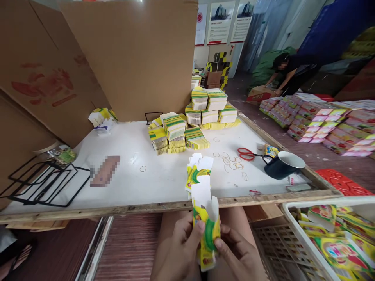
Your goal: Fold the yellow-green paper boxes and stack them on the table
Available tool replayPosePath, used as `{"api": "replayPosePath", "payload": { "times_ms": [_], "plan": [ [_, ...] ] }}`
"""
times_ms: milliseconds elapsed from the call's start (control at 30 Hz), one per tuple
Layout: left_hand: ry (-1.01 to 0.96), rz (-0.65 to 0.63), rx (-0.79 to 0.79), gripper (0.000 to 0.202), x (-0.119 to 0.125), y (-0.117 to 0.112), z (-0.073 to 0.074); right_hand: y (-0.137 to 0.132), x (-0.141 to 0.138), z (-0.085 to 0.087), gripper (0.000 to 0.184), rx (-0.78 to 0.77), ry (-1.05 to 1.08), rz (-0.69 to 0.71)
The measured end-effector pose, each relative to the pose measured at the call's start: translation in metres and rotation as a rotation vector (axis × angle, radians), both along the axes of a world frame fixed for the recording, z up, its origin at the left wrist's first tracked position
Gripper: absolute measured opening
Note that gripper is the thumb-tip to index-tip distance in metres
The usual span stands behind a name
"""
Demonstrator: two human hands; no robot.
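Both my hands hold one small yellow and green carton (206,230) in front of my lap, below the table's front edge. My left hand (180,249) pinches its left side with thumb and fingers. My right hand (238,255) grips its right side. The carton stands upright with its white top flaps open. A short stack of flat cartons (197,174) of the same print lies on the white table (164,179) just beyond my hands. Bundled piles of flat cartons (187,125) sit further back on the table.
Red scissors (246,154), loose rubber bands (233,162) and a dark mug (283,164) lie at the right. A black wire rack (43,183) stands at the left. A white crate (331,238) with folded cartons is at my right. A person (290,72) bends over boxes far back.
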State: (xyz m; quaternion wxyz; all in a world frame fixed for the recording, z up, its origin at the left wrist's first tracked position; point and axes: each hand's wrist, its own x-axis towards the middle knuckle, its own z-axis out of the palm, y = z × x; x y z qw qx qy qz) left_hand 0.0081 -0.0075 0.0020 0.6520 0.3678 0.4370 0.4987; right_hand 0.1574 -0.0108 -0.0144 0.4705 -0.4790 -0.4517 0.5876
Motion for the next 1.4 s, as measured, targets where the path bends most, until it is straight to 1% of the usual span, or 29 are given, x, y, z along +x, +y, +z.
{"api": "replayPosePath", "payload": {
  "times_ms": [100,167,267,300,367,433,533,667,700,767,800,833,900,933,967,1000,1100,1167,1267,1333,1400],
  "plan": [
    [0.051,0.023,-0.007,0.034,0.003,0.003,-0.003,-0.001,-0.006,-0.003,0.03,-0.055,-0.016,-0.046],
    [0.043,0.041,0.017,0.036,0.004,0.004,-0.003,0.0,-0.008,-0.007,0.029,-0.04,-0.059,-0.065],
    [0.079,0.065,0.028,0.06,0.001,0.003,-0.008,0.002,-0.006,-0.009,0.025,0.021,-0.093,-0.082],
    [0.101,0.05,0.02,0.065,-0.001,0.002,-0.01,0.003,-0.005,-0.008,0.029,0.038,-0.085,-0.081],
    [0.128,-0.02,0.006,0.066,-0.007,0.0,-0.013,0.003,-0.002,-0.005,0.041,0.084,-0.07,-0.052],
    [0.129,-0.097,0.021,0.064,-0.013,-0.001,-0.013,0.003,0.003,0.0,0.046,0.121,-0.077,0.013],
    [0.119,-0.206,0.05,0.061,-0.02,-0.003,-0.011,0.002,0.011,0.007,0.042,0.132,-0.08,0.097],
    [0.071,-0.345,0.032,0.05,-0.024,-0.006,-0.012,0.005,0.021,0.014,0.023,0.107,-0.128,0.245],
    [0.043,-0.372,0.026,0.044,-0.023,-0.007,-0.013,0.006,0.023,0.014,0.021,0.111,-0.156,0.266],
    [-0.023,-0.403,0.008,0.037,-0.021,-0.009,-0.015,0.008,0.024,0.015,0.025,0.151,-0.218,0.256],
    [-0.046,-0.403,-0.002,0.039,-0.02,-0.01,-0.016,0.009,0.024,0.014,0.027,0.177,-0.238,0.233],
    [-0.058,-0.394,-0.008,0.045,-0.019,-0.01,-0.016,0.01,0.024,0.013,0.027,0.197,-0.24,0.201],
    [-0.058,-0.355,-0.013,0.067,-0.017,-0.011,-0.017,0.01,0.023,0.009,0.019,0.201,-0.189,0.121],
    [-0.058,-0.347,-0.008,0.074,-0.016,-0.011,-0.017,0.01,0.023,0.008,0.023,0.187,-0.15,0.088],
    [-0.06,-0.353,0.0,0.076,-0.016,-0.011,-0.017,0.01,0.024,0.007,0.03,0.173,-0.124,0.067],
    [-0.059,-0.364,0.002,0.072,-0.016,-0.011,-0.017,0.01,0.025,0.007,0.034,0.174,-0.124,0.069],
    [-0.014,-0.362,-0.004,0.053,-0.016,-0.01,-0.019,0.013,0.033,0.012,0.027,0.24,-0.238,0.148],
    [0.072,-0.319,0.002,0.05,-0.016,-0.01,-0.023,0.014,0.04,0.018,0.03,0.251,-0.3,0.196],
    [0.233,-0.285,0.04,0.053,-0.017,-0.011,-0.028,0.014,0.044,0.022,0.035,0.113,-0.28,0.263],
    [0.302,-0.282,0.062,0.053,-0.017,-0.012,-0.031,0.014,0.041,0.018,0.038,0.033,-0.29,0.287],
    [0.352,-0.295,0.09,0.053,-0.016,-0.014,-0.031,0.013,0.036,0.011,0.038,0.021,-0.373,0.266]
  ]
}}
